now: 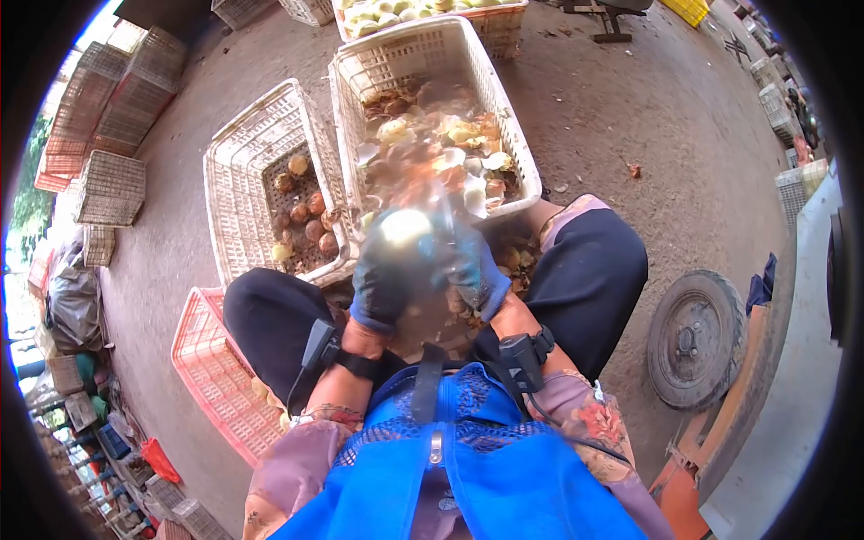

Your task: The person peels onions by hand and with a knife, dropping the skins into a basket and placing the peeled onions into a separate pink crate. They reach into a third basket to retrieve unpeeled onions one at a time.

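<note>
Both my hands wear dark blue gloves and meet in front of my knees. My left hand (382, 274) is wrapped around a round pale fruit (405, 227), its top showing yellowish white. My right hand (472, 265) is closed on a thin blade or tool (445, 216) held against the fruit; motion blur hides its shape. Just beyond them a white plastic crate (504, 108) holds peels and shell scraps. To its left, a second white crate (238, 180) holds several brown round fruits (306, 216).
A red crate (211, 360) lies by my left leg. Stacked crates (108, 117) stand at far left and another crate of pale fruit (423, 13) at the top. A wheel (697, 337) lies on the ground at right. Peel scraps (517, 256) litter the ground between my knees.
</note>
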`<act>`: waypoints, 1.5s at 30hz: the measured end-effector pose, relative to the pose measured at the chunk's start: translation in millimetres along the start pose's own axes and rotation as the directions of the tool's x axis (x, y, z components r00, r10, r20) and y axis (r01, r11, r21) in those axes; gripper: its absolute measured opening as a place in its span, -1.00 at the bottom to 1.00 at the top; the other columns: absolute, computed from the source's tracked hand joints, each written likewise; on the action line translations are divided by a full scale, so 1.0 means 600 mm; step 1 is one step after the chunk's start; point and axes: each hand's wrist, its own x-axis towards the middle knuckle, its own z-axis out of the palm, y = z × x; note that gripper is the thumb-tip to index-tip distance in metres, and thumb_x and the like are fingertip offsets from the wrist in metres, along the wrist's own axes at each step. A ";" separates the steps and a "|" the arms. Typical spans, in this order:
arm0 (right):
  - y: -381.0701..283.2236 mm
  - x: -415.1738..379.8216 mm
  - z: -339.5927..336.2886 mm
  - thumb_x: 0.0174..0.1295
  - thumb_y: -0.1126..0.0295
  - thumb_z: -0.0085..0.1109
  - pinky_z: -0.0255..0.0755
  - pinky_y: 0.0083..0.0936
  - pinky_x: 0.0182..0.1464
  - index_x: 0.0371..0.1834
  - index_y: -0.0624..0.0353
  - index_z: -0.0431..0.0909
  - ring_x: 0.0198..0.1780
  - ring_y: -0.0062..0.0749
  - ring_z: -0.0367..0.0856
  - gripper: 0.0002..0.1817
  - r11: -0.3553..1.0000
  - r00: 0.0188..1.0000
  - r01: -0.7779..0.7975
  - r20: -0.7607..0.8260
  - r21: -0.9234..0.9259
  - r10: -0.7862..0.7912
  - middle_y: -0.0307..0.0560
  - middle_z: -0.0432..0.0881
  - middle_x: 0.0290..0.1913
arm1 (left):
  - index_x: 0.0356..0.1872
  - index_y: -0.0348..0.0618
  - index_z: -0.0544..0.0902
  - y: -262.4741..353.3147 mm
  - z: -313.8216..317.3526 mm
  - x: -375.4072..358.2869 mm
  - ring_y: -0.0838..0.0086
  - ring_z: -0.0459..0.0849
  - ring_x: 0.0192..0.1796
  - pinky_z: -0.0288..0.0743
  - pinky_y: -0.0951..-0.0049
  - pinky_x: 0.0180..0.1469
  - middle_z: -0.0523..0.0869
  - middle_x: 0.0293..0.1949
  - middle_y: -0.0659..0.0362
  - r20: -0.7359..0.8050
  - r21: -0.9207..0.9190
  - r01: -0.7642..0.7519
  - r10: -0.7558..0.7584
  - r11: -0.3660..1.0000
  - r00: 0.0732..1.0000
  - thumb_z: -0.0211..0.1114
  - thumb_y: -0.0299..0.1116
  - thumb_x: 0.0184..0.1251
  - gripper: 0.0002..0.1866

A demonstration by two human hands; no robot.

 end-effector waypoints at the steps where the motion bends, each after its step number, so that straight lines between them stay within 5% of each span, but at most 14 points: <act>1: -0.008 -0.003 0.001 0.30 0.51 0.24 0.38 -0.72 -0.42 0.05 0.17 0.53 -0.40 -0.76 0.47 -0.73 0.999 1.000 0.027 -0.010 -0.037 -0.027 -0.32 0.59 -0.31 | 0.26 -0.23 0.50 0.000 -0.012 0.002 0.37 0.61 0.19 0.52 0.43 0.22 0.67 0.10 0.05 0.008 -0.084 -0.020 0.021 0.996 1.000 0.18 -0.19 0.52 -0.57; 3: -0.008 -0.005 0.002 0.30 0.52 0.24 0.37 -0.73 -0.45 0.06 0.15 0.53 -0.43 -0.76 0.47 -0.72 0.977 0.990 0.143 0.015 -0.157 -0.142 -0.32 0.58 -0.34 | 0.28 -0.24 0.49 0.013 -0.026 0.006 0.39 0.63 0.12 0.54 0.43 0.18 0.67 0.05 0.10 0.007 -0.045 -0.030 0.030 0.999 1.000 0.21 -0.27 0.48 -0.56; 5: -0.002 -0.006 0.005 0.31 0.53 0.25 0.35 -0.75 -0.49 0.08 0.13 0.53 -0.46 -0.75 0.47 -0.71 0.930 0.967 0.254 0.058 -0.265 -0.247 -0.32 0.56 -0.38 | 0.27 -0.22 0.51 0.030 -0.028 0.001 0.43 0.66 0.02 0.57 0.43 0.09 0.66 0.02 0.12 0.267 -0.784 0.486 -0.497 0.387 0.826 0.23 -0.29 0.44 -0.56; 11: 0.079 0.016 -0.019 0.47 0.43 0.01 0.23 -0.79 -0.66 0.10 0.03 0.50 -0.60 -0.67 0.44 -0.80 0.841 0.894 0.449 0.146 -0.302 -0.424 -0.33 0.44 -0.50 | 0.09 -0.18 0.57 0.029 -0.009 -0.009 0.52 0.66 -0.13 0.56 0.54 -0.10 0.68 -0.12 0.21 0.165 -0.779 0.440 -0.530 0.447 0.832 0.31 -0.21 0.38 -0.63; 14: 0.055 0.003 -0.015 0.51 0.38 -0.08 0.25 -0.74 -0.65 0.06 0.00 0.49 -0.61 -0.65 0.43 -0.82 0.936 0.978 0.194 0.138 -0.293 -0.160 -0.31 0.45 -0.49 | 0.10 -0.17 0.57 0.008 -0.004 -0.014 0.53 0.67 -0.19 0.58 0.54 -0.18 0.69 -0.14 0.20 0.137 -0.727 0.440 -0.517 0.527 0.845 0.36 -0.18 0.34 -0.59; 17: 0.050 -0.004 -0.013 0.48 0.41 -0.05 0.29 -0.72 -0.62 0.01 0.00 0.50 -0.61 -0.63 0.42 -0.84 0.732 0.975 0.221 0.130 -0.644 -0.180 -0.30 0.44 -0.52 | 0.11 -0.17 0.56 -0.002 -0.003 -0.022 0.53 0.69 -0.25 0.60 0.55 -0.24 0.69 -0.16 0.19 0.110 -0.644 0.464 -0.526 0.609 0.843 0.37 -0.17 0.32 -0.57; 23: 0.037 -0.014 -0.027 0.40 0.46 0.07 0.43 -0.54 -0.48 0.01 0.14 0.55 -0.51 -0.51 0.50 -0.82 0.840 0.976 0.195 0.017 -0.506 -0.217 -0.23 0.50 -0.50 | 0.18 -0.20 0.52 0.006 -0.004 -0.010 0.41 0.69 -0.09 0.64 0.39 -0.10 0.67 -0.07 0.13 0.187 -0.872 0.399 -0.562 0.282 0.806 0.31 -0.24 0.36 -0.56; 25: 0.033 -0.010 -0.025 0.37 0.40 0.14 0.47 -0.39 -0.39 0.02 0.25 0.56 -0.45 -0.38 0.57 -0.77 0.787 0.921 0.342 0.018 -0.513 -0.389 -0.15 0.57 -0.44 | 0.21 -0.21 0.51 -0.021 -0.010 -0.008 0.37 0.67 -0.02 0.63 0.34 -0.01 0.66 -0.04 0.12 -0.087 -0.220 0.209 -0.233 0.953 0.969 0.30 -0.26 0.36 -0.55; 29: 0.033 -0.010 -0.009 0.32 0.30 0.19 0.46 -0.16 -0.29 -0.15 0.15 0.55 -0.36 0.04 0.61 -0.82 0.461 0.882 0.342 0.110 -0.819 -0.458 0.04 0.62 -0.38 | 0.21 -0.21 0.51 -0.027 0.003 -0.021 0.47 0.68 -0.08 0.60 0.47 -0.03 0.66 -0.06 0.17 -0.065 -0.264 0.238 -0.263 0.935 0.963 0.31 -0.29 0.36 -0.56; 30: 0.029 -0.014 -0.007 0.29 0.27 0.19 0.47 -0.13 -0.28 -0.24 0.08 0.52 -0.33 0.09 0.60 -0.85 0.487 0.909 0.305 0.098 -0.818 -0.405 0.05 0.60 -0.37 | 0.18 -0.20 0.53 0.023 -0.011 -0.007 0.51 0.68 -0.12 0.60 0.50 -0.06 0.66 -0.08 0.19 0.106 -0.738 0.438 -0.553 0.513 0.826 0.32 -0.31 0.35 -0.58; 34: 0.039 -0.014 -0.012 0.26 0.26 0.19 0.48 -0.15 -0.28 -0.26 0.06 0.50 -0.33 0.06 0.62 -0.85 0.331 0.884 0.332 0.168 -0.883 -0.437 0.03 0.59 -0.38 | 0.15 -0.19 0.54 -0.009 0.009 -0.025 0.52 0.68 -0.14 0.60 0.50 -0.08 0.67 -0.09 0.20 0.092 -0.739 0.444 -0.576 0.507 0.812 0.33 -0.33 0.34 -0.61; 37: 0.028 -0.017 -0.010 0.23 0.30 0.20 0.49 -0.16 -0.28 -0.28 0.05 0.50 -0.32 0.04 0.62 -0.88 0.206 0.924 0.227 0.143 -0.952 -0.355 0.01 0.59 -0.38 | 0.14 -0.15 0.54 -0.049 0.029 -0.042 0.47 0.69 -0.12 0.62 0.45 -0.07 0.67 -0.08 0.19 -0.101 -0.184 0.250 -0.272 0.950 0.957 0.33 -0.32 0.33 -0.61; 42: 0.030 -0.002 -0.039 0.20 0.39 0.22 0.57 -0.22 -0.25 -0.16 0.14 0.60 -0.28 0.02 0.69 -0.83 0.303 0.865 0.271 0.093 -0.914 -0.493 0.10 0.68 -0.25 | 0.18 -0.08 0.54 -0.007 0.015 -0.033 0.28 0.71 -0.02 0.67 0.21 -0.01 0.68 -0.01 0.10 0.311 -0.913 0.403 -0.537 0.059 0.784 0.26 -0.24 0.40 -0.63; 45: 0.035 0.011 -0.050 0.28 0.34 0.22 0.57 -0.27 -0.25 -0.11 0.15 0.62 -0.30 0.04 0.69 -0.81 0.385 0.921 0.094 -0.066 -0.918 -0.383 0.10 0.70 -0.24 | 0.19 -0.06 0.54 -0.001 0.016 -0.029 0.24 0.70 0.01 0.67 0.15 0.00 0.67 0.03 0.07 0.265 -0.893 0.414 -0.537 0.178 0.801 0.24 -0.23 0.41 -0.63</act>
